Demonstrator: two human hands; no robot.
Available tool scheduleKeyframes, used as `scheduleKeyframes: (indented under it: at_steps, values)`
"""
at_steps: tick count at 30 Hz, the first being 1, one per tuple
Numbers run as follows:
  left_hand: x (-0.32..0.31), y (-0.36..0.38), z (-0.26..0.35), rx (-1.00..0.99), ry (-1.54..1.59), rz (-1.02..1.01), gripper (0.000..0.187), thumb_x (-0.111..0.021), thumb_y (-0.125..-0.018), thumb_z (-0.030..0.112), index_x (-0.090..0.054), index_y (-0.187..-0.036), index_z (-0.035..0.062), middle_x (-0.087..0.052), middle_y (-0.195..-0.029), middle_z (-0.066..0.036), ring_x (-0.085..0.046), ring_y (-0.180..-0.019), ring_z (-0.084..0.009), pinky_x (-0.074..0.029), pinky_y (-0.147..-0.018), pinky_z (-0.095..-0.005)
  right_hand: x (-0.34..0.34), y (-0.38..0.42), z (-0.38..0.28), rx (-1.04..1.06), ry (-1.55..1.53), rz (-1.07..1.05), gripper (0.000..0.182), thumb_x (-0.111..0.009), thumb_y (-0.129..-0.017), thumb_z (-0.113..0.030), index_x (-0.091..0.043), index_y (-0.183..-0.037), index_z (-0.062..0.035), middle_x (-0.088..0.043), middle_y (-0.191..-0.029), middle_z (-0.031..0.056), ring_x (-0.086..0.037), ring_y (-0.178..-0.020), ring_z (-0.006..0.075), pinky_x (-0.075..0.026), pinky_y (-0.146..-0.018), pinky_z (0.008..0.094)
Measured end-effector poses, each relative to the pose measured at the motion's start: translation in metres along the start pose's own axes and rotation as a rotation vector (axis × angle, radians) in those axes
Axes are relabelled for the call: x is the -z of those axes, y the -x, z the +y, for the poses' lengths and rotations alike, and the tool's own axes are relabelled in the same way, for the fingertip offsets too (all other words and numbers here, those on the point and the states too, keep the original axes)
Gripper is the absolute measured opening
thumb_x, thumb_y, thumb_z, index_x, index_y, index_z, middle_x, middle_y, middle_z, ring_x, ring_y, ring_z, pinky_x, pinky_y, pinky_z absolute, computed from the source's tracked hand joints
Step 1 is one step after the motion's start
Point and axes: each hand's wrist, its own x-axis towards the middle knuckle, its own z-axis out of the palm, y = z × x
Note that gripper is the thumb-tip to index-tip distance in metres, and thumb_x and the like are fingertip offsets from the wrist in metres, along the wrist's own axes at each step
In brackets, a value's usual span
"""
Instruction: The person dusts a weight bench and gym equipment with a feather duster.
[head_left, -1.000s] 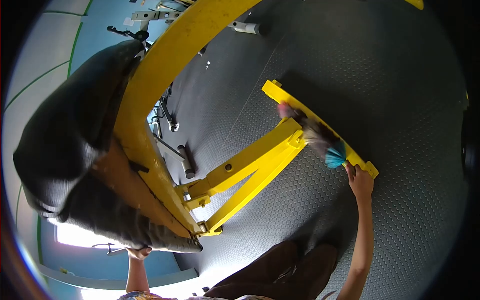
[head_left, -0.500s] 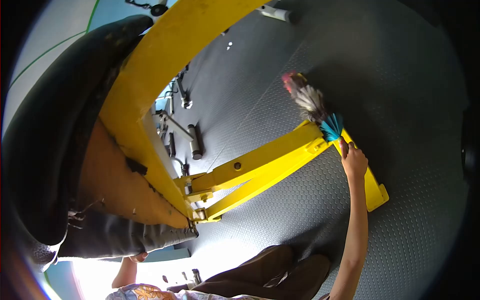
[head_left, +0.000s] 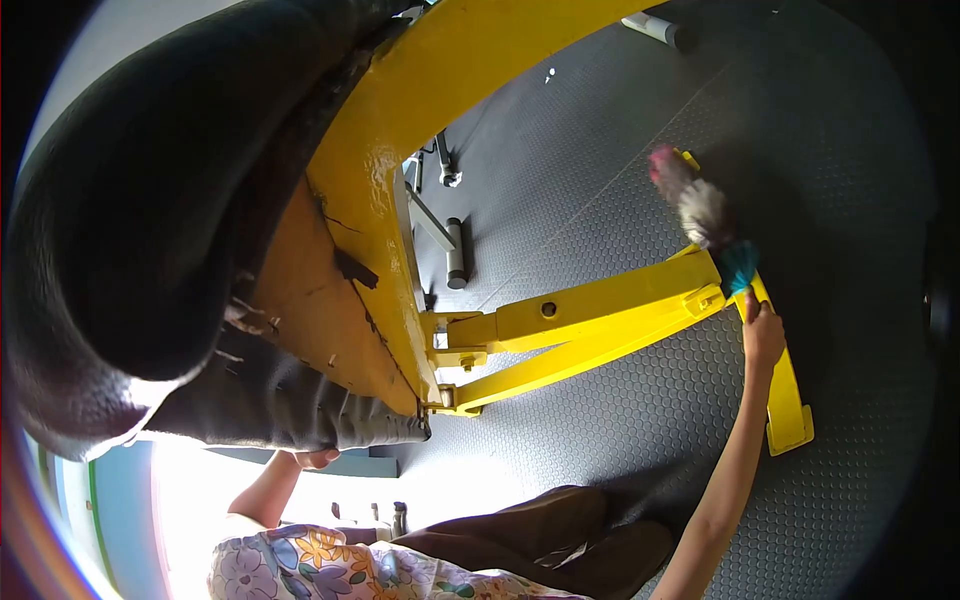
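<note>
My right hand (head_left: 764, 332) is closed around the handle of a feather duster (head_left: 704, 213). Its feathers are pink, grey-white and brown, with a teal collar near my fingers, and they look blurred. The duster lies along the far end of a yellow metal frame (head_left: 600, 300), close to its crossbar foot (head_left: 790, 410). Over on the left, my left hand (head_left: 318, 459) has its fingers curled at the lower edge of a black padded seat (head_left: 290, 405); part of the hand is hidden by the pad.
A large black pad (head_left: 150, 200) and a yellow upright (head_left: 380, 160) fill the left side. Textured dark rubber flooring (head_left: 620, 400) spreads beneath the frame. Other equipment with a grey-and-black foot (head_left: 456, 255) stands beyond. My trousered legs (head_left: 520, 530) are at the bottom.
The view has shifted, so the yellow frame and both hands appear farther right. The duster stays in my right hand at the frame's far end, its feathers blurred in both frames.
</note>
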Motion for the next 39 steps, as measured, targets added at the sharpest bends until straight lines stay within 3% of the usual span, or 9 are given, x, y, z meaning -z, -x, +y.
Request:
scheduleKeyframes:
  at_steps: [8,18,22,24,28,29,30,34,39]
  values:
    - [0.004,-0.002,-0.002,-0.012,0.053,-0.064,0.105,-0.072,-0.063,0.032,-0.004,-0.135,-0.0002,-0.020,-0.135,-0.020,-0.025,-0.123,-0.0322,-0.022,-0.102,-0.0418,0.015,0.061,0.034,0.015,-0.042,0.016,0.054,-0.034,-0.090,-0.050,-0.062,-0.087,-0.0037,-0.063,-0.068,0.0127,-0.064,-0.062,0.0259,-0.051,-0.054,0.0365]
    - [0.007,-0.007,-0.008,-0.009,0.152,-0.136,0.104,-0.072,-0.063,0.031,-0.004,-0.135,-0.0001,-0.020,-0.134,-0.020,-0.026,-0.123,-0.0322,-0.023,-0.101,-0.0419,0.044,0.184,0.116,-0.257,-0.300,0.036,0.046,-0.041,-0.090,-0.042,-0.059,-0.096,0.0004,-0.061,-0.071,0.0205,-0.060,-0.065,0.0386,-0.045,-0.050,0.0443]
    - [0.003,-0.012,-0.005,-0.009,0.165,-0.160,0.104,-0.072,-0.063,0.031,-0.004,-0.136,-0.0001,-0.021,-0.134,-0.020,-0.026,-0.123,-0.0323,-0.023,-0.101,-0.0419,0.081,0.221,0.089,-0.383,-0.336,0.076,0.050,-0.041,-0.090,-0.043,-0.058,-0.102,0.0028,-0.063,-0.081,0.0204,-0.060,-0.071,0.0383,-0.048,-0.057,0.0424]
    - [0.001,-0.014,-0.003,-0.014,0.179,-0.167,0.104,-0.072,-0.063,0.031,-0.004,-0.136,0.0000,-0.021,-0.134,-0.020,-0.026,-0.123,-0.0323,-0.023,-0.101,-0.0419,0.107,0.246,0.046,-0.277,-0.434,0.119,0.045,-0.041,-0.091,-0.041,-0.053,-0.099,0.0018,-0.058,-0.068,0.0210,-0.057,-0.063,0.0398,-0.041,-0.053,0.0456]
    - [-0.011,-0.020,0.006,-0.025,0.189,-0.197,0.104,-0.072,-0.062,0.030,-0.004,-0.136,0.0000,-0.021,-0.134,-0.020,-0.027,-0.123,-0.0323,-0.023,-0.101,-0.0419,0.199,0.284,-0.049,-0.356,-0.959,-0.628,0.033,-0.045,-0.087,-0.029,-0.049,-0.099,0.0019,-0.056,-0.072,0.0202,-0.055,-0.058,0.0371,-0.043,-0.054,0.0443]
    - [-0.012,-0.021,0.007,-0.025,0.194,-0.205,0.104,-0.072,-0.062,0.030,-0.004,-0.136,0.0000,-0.021,-0.134,-0.020,-0.027,-0.123,-0.0323,-0.023,-0.101,-0.0420,0.207,0.296,-0.065,-0.013,-1.014,-0.561,0.027,-0.048,-0.085,-0.022,-0.049,-0.097,0.0014,-0.055,-0.075,0.0193,-0.055,-0.058,0.0365,-0.044,-0.053,0.0436]
    - [-0.012,-0.019,0.007,-0.024,0.205,-0.207,0.104,-0.072,-0.062,0.030,-0.004,-0.136,0.0000,-0.021,-0.134,-0.020,-0.027,-0.123,-0.0323,-0.023,-0.101,-0.0420,0.211,0.305,-0.080,0.379,-0.932,-0.496,0.024,-0.049,-0.087,-0.019,-0.047,-0.101,0.0001,-0.057,-0.063,0.0120,-0.056,-0.048,0.0244,-0.043,-0.042,0.0358]
    - [-0.013,-0.016,0.010,-0.029,0.243,-0.209,0.104,-0.072,-0.062,0.029,-0.005,-0.136,0.0001,-0.021,-0.134,-0.020,-0.027,-0.123,-0.0323,-0.023,-0.101,-0.0420,0.230,0.333,-0.141,0.357,-1.299,-0.963,0.024,-0.048,-0.088,-0.021,-0.045,-0.095,0.0014,-0.055,-0.059,0.0177,-0.060,-0.056,0.0344,-0.043,-0.046,0.0429]
    - [0.004,-0.013,0.000,-0.038,0.268,-0.222,0.104,-0.072,-0.062,0.029,-0.005,-0.136,0.0001,-0.022,-0.134,-0.020,-0.027,-0.122,-0.0323,-0.024,-0.101,-0.0420,0.205,0.349,-0.124,0.204,-1.225,-1.007,0.025,-0.048,-0.089,-0.023,-0.044,-0.092,0.0015,-0.053,-0.057,0.0221,-0.057,-0.055,0.0395,-0.042,-0.047,0.0453]
